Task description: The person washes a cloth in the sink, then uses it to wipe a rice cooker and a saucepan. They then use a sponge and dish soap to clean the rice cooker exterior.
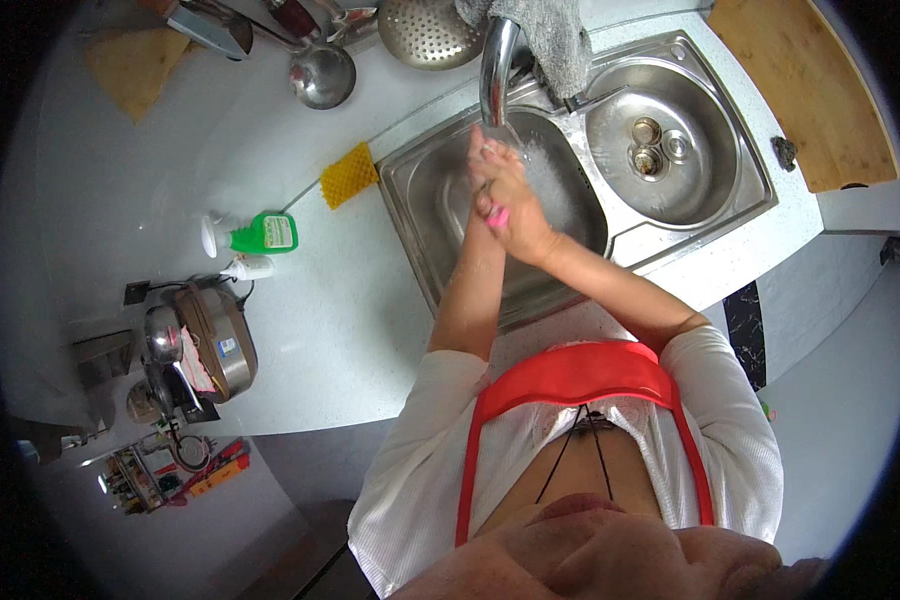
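Observation:
Under the chrome faucet [498, 71], my left hand [478, 154] and my right hand [523, 214] are pressed together over the left basin of the steel sink [450, 259]. My right hand lies across the left palm and wrist, and the fingers are blurred. A small bright pink thing [497, 217] shows between the hands, near the base of my right hand; what it is and which hand holds it cannot be told. Water and splashes show just below the spout. A grey cloth [556, 41] hangs over the faucet's base.
A yellow sponge [349, 176] touches the sink's left rim. Farther left are a green spray bottle [265, 233], a small white bottle [251, 268] and a rice cooker [229, 341]. Ladles [322, 76] and a skimmer [429, 34] hang behind. A wooden cutting board [817, 97] stands right of the round basin [694, 180].

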`<state>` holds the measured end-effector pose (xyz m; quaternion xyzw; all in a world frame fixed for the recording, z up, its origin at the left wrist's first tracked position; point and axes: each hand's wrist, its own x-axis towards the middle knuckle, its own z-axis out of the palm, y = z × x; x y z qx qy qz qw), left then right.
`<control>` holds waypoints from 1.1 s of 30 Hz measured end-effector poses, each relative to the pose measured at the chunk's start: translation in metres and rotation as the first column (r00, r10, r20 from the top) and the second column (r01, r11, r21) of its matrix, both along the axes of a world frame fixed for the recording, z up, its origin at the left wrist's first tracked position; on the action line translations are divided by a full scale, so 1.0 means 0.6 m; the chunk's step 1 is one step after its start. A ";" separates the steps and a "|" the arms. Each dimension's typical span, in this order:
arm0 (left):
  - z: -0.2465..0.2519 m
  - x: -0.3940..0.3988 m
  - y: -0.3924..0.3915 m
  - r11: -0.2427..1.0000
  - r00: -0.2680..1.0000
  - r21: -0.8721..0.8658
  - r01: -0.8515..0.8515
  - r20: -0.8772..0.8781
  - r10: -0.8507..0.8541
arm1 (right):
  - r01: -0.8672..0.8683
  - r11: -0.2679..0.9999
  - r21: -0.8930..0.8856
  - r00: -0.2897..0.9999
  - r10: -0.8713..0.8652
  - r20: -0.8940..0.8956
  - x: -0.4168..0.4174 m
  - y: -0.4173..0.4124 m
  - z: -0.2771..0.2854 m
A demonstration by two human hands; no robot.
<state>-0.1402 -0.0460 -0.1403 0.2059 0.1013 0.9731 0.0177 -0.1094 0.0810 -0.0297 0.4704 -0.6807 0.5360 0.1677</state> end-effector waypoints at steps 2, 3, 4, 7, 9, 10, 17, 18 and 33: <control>0.078 0.001 0.076 0.977 0.844 -0.078 -0.200 0.492 0.212 | 0.082 0.995 0.059 0.922 -0.099 0.375 -0.065 -0.009 -0.036; 0.119 0.003 0.113 0.954 0.670 -0.170 -0.246 0.682 0.294 | 0.120 0.988 0.093 0.827 -0.151 0.541 -0.108 -0.009 -0.053; 0.130 0.019 0.128 0.951 0.607 -0.223 -0.214 0.732 0.309 | 0.109 0.973 0.205 0.820 -0.204 0.535 -0.146 -0.002 -0.056; 0.157 0.014 0.123 0.965 0.694 -0.207 -0.160 0.672 0.259 | 0.180 0.981 0.072 0.834 -0.191 0.517 -0.121 -0.001 -0.038; 0.059 0.010 0.039 0.997 0.967 -0.062 -0.039 0.248 0.053 | 0.044 0.999 -0.001 0.963 -0.043 0.267 -0.045 -0.006 -0.039; 0.014 0.016 -0.013 0.984 0.949 -0.175 -0.034 0.302 0.087 | 0.047 0.999 0.015 0.990 -0.048 0.136 -0.002 -0.005 -0.014; 0.143 0.031 0.141 0.925 0.541 -0.332 -0.183 0.752 0.377 | 0.185 0.981 0.059 0.757 -0.180 0.629 -0.166 -0.008 -0.052; 0.166 0.025 0.148 0.917 0.519 -0.342 -0.204 0.757 0.397 | 0.074 0.972 0.224 0.756 -0.201 0.623 -0.162 -0.001 -0.054; 0.135 0.013 0.077 0.882 0.682 -0.420 -0.213 0.583 0.442 | 0.128 0.991 -0.035 0.964 -0.116 0.239 -0.064 -0.007 -0.026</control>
